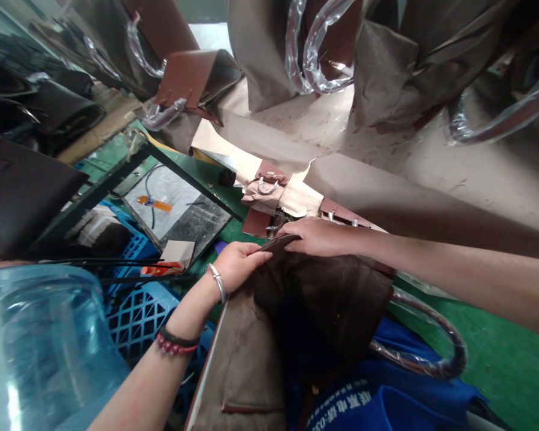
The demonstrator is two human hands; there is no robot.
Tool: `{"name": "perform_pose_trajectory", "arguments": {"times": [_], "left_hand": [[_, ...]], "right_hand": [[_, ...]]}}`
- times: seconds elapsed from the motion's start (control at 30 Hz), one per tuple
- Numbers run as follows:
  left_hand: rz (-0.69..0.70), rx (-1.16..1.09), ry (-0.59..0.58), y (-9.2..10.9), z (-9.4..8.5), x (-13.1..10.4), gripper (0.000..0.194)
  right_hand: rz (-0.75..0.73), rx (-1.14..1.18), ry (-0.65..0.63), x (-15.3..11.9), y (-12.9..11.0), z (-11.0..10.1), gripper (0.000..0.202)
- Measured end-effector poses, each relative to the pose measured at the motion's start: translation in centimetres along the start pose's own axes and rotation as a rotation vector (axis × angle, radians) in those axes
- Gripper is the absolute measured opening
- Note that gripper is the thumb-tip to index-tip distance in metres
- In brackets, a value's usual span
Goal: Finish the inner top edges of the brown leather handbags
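Observation:
A large brown bag (251,353) lies over the lap and the blue apron, its dark opening toward the centre. My left hand (240,263), with a silver bangle at the wrist, pinches the bag's dark edge between thumb and fingers. Close to its right, my right hand (312,235) grips the same edge from the far side, its fingers partly hidden. A plastic-wrapped handle (449,353) curves out from the bag's right side. Just beyond the hands are small brown pieces (269,191) with metal fittings.
Brown bags (269,54) with wrapped handles stand on a pale table (440,173) ahead. At left are a blue plastic crate (139,317), a translucent blue container (40,341), a metal frame (99,185) and an orange-handled tool (161,205). The floor (507,341) is green.

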State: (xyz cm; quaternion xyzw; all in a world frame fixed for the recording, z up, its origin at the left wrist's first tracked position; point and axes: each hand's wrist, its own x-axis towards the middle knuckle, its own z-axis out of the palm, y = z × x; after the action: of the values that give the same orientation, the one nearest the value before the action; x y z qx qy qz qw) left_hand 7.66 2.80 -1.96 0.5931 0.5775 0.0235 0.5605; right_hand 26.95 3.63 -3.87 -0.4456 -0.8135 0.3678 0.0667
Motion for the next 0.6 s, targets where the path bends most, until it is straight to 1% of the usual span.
{"name": "perform_pose_trajectory", "arguments": {"times": [0.13, 0.23, 0.33, 0.5, 0.6], "left_hand": [[-0.014, -0.118, -0.054, -0.5, -0.4, 0.4, 0.034], [0.071, -0.179, -0.132, -0.9, -0.7, 0.8, 0.04], [0.132, -0.212, -0.178, -1.1, -1.0, 1.2, 0.042], [0.045, -0.201, -0.235, -1.2, -1.2, 1.5, 0.038], [0.044, -0.198, -0.236, -1.4, -1.3, 1.7, 0.036]], "right_hand": [[-0.021, 0.029, -0.028, 0.5, 0.1, -0.1, 0.017], [-0.03, 0.061, -0.047, 0.7, 0.4, -0.1, 0.013], [-0.048, 0.122, -0.074, 0.8, 0.7, 0.0, 0.016], [-0.076, 0.27, -0.138, 0.7, 1.3, 0.1, 0.018], [-0.057, 0.286, -0.175, 1.0, 1.6, 0.2, 0.019]]}}
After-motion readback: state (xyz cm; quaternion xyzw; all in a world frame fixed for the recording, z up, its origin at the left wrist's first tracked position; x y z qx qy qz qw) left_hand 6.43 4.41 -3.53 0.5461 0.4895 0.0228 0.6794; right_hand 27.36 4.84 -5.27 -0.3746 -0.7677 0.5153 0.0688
